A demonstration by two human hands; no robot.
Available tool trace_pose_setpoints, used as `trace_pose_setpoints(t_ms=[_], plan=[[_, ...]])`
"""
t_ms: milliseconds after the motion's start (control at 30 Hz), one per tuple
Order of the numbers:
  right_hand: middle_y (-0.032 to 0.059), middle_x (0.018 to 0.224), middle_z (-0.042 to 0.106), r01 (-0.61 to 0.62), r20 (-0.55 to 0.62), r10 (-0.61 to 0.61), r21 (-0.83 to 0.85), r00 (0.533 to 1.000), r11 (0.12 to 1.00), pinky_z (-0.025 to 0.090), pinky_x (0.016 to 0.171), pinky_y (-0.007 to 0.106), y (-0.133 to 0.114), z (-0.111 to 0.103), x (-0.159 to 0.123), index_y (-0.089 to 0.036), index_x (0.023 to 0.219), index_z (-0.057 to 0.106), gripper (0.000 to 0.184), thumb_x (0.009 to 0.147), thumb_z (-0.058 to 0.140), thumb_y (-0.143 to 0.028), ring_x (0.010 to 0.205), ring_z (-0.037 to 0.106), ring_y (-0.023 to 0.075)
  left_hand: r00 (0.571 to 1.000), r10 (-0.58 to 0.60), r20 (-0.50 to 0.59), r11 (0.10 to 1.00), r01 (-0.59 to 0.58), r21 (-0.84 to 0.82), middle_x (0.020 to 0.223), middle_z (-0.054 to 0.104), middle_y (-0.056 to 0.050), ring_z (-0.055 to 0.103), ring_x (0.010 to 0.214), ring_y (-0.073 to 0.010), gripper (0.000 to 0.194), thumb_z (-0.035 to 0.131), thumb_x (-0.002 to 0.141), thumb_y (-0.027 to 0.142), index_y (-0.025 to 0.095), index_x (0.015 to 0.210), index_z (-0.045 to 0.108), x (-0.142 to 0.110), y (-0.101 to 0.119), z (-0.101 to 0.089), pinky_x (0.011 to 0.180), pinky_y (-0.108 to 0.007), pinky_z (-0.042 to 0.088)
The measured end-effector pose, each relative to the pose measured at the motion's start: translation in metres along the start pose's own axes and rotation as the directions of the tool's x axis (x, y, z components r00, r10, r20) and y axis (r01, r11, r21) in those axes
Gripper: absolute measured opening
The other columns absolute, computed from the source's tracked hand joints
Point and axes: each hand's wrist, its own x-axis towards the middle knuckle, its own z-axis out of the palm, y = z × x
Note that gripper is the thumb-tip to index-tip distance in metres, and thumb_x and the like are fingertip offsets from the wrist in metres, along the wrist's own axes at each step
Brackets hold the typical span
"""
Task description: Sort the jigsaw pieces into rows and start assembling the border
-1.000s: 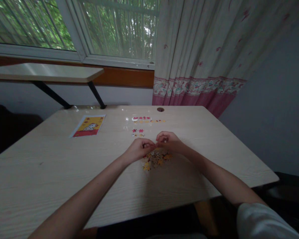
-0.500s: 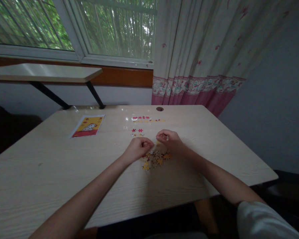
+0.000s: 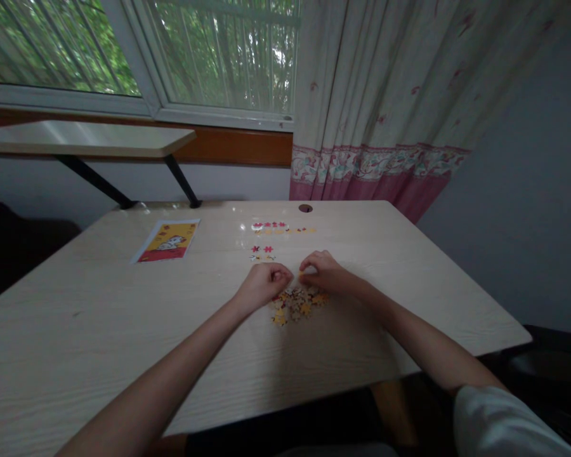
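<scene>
A heap of jigsaw puzzle pieces (image 3: 297, 306), yellow, red and pale, lies on the light wood table (image 3: 204, 355). My right hand (image 3: 324, 271) is just beyond the heap, thumb and forefinger pinched on a small yellow puzzle piece (image 3: 301, 273). At the heap's left edge is my left hand (image 3: 265, 284), its fingers curled and closed; what they hold, if anything, is hidden. Farther back, red puzzle pieces (image 3: 269, 225) form a short row above a row of yellow pieces (image 3: 278, 231). Nearer, two red pieces (image 3: 261, 249) sit above several pale ones (image 3: 262, 258).
A yellow and red picture sheet (image 3: 169, 242) with a white animal lies at the left. Behind it, a raised shelf (image 3: 90, 139) stands on black legs. A round cable hole (image 3: 305, 208) is near the table's back edge, before the curtain (image 3: 361, 127).
My right hand has shifted slightly, and the yellow piece now sits between its thumb and forefinger, above the heap. My left hand has hardly moved.
</scene>
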Motion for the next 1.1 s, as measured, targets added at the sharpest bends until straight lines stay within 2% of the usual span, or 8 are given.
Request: trace_pose_setpoints(t_ms=[100,300,433,600,700,833,933,1100], plan=[[0.0044,0.090,0.061,-0.010,0.018,0.009,0.057,1.000,0.998,0.037,0.084,0.031,-0.004,-0.005,0.000,-0.017,0.086,0.061,0.020,0.069,0.068,-0.024,0.092,0.051,0.0168,1.000,0.013,0.012,1.000,-0.013,0.024,0.053,0.053,0.001,0.042,0.046,-0.0088,0.024,0.050,0.076,0.029,0.013,0.079,0.068,0.000,0.000,0.001,0.045,-0.019,0.029],[-0.0021,0.072,0.061,-0.030,0.028,0.022,0.336,0.999,0.941,0.042,0.064,0.021,-0.012,-0.004,-0.002,-0.018,0.083,0.058,0.009,0.074,0.060,-0.017,0.065,0.054,0.0085,1.000,0.008,-0.019,0.999,-0.007,0.052,0.053,0.051,0.001,0.039,0.046,-0.0084,0.026,0.051,0.077,0.031,0.013,0.081,0.069,-0.001,0.002,0.001,0.044,-0.019,0.027],[-0.0005,0.074,0.063,0.039,-0.082,0.002,0.492,0.997,0.869,0.044,0.065,0.022,-0.016,0.000,-0.001,-0.018,0.081,0.060,0.009,0.075,0.061,-0.024,0.068,0.056,0.0093,1.000,-0.025,-0.009,0.999,0.025,-0.037,0.047,0.046,0.003,0.037,0.042,-0.0078,0.027,0.052,0.076,0.035,0.013,0.078,0.068,-0.001,0.006,0.001,0.042,-0.019,0.025],[0.0001,0.074,0.064,0.074,-0.161,0.017,0.545,0.987,0.835,0.045,0.065,0.023,-0.019,0.003,-0.001,-0.019,0.085,0.061,0.018,0.075,0.063,-0.034,0.068,0.058,0.0103,0.996,-0.083,0.017,0.967,0.084,-0.240,0.042,0.039,0.006,0.030,0.037,-0.0063,0.028,0.056,0.072,0.038,0.011,0.075,0.065,0.001,0.006,0.002,0.039,-0.019,0.021],[0.0007,0.075,0.064,0.129,-0.237,-0.024,0.439,0.971,0.889,0.044,0.066,0.024,-0.022,0.000,-0.003,-0.019,0.088,0.063,0.021,0.075,0.064,-0.036,0.068,0.058,0.0109,0.995,-0.090,-0.045,0.945,0.071,-0.319,0.045,0.044,0.004,0.031,0.040,-0.0060,0.023,0.056,0.070,0.034,0.012,0.071,0.063,0.004,0.005,0.002,0.041,-0.019,0.021],[0.0009,0.076,0.066,0.240,-0.338,-0.183,0.133,0.923,0.962,0.038,0.074,0.029,-0.022,-0.006,-0.005,-0.021,0.086,0.064,0.022,0.072,0.068,-0.037,0.072,0.058,0.0133,0.989,-0.108,-0.100,0.914,0.059,-0.402,0.052,0.051,0.002,0.034,0.043,-0.0061,0.017,0.054,0.067,0.028,0.013,0.067,0.062,0.005,0.003,0.000,0.043,-0.019,0.023],[0.0016,0.081,0.066,0.257,-0.335,-0.234,0.027,0.913,0.966,0.035,0.077,0.030,-0.022,-0.007,-0.006,-0.022,0.088,0.064,0.022,0.074,0.066,-0.039,0.080,0.058,0.0152,0.987,-0.121,-0.102,0.902,0.066,-0.427,0.053,0.052,0.002,0.034,0.044,-0.0063,0.015,0.055,0.066,0.027,0.013,0.066,0.061,0.004,0.005,-0.001,0.043,-0.019,0.024],[0.0030,0.089,0.066,0.266,-0.310,-0.265,-0.040,0.913,0.963,0.033,0.079,0.031,-0.023,-0.007,-0.007,-0.024,0.094,0.064,0.024,0.078,0.060,-0.042,0.086,0.057,0.0167,0.986,-0.142,-0.093,0.909,0.092,-0.406,0.052,0.051,0.002,0.035,0.045,-0.0068,0.015,0.054,0.067,0.026,0.013,0.066,0.062,0.003,0.008,0.000,0.043,-0.019,0.025]])
